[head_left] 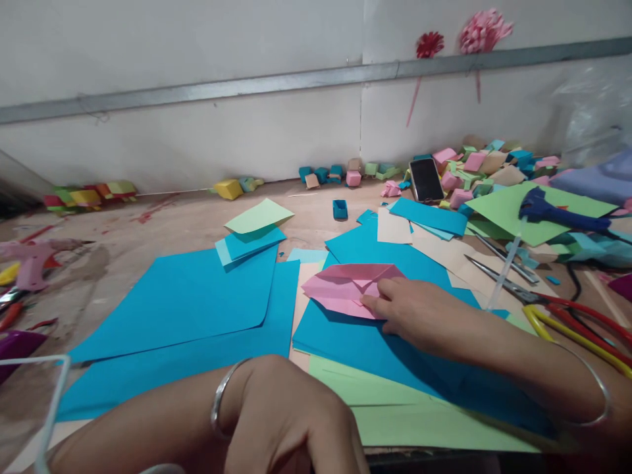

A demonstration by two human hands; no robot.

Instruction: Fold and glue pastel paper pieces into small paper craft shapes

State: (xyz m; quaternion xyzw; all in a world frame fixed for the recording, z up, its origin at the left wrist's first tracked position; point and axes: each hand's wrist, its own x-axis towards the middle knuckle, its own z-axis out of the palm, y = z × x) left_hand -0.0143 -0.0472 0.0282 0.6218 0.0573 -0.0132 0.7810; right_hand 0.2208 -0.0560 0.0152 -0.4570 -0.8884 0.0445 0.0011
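A folded pink paper [345,286] lies on blue sheets [375,342] in the middle of the table. My right hand [415,309] rests on its right edge, fingers pressed together flat on the fold. My left hand [291,421] hangs near the table's front edge, fingers curled downward and hidden at the bottom of the view; a silver bangle [222,398] circles that wrist. What the left hand holds, if anything, cannot be seen.
Large blue sheets [182,309] cover the left centre, green paper [424,421] lies in front. Scissors [548,303] with red and yellow handles lie at right, a blue glue gun [548,210] behind them. A phone [426,179] and several small folded paper boxes [474,171] line the wall. A pink glue gun [29,263] sits at left.
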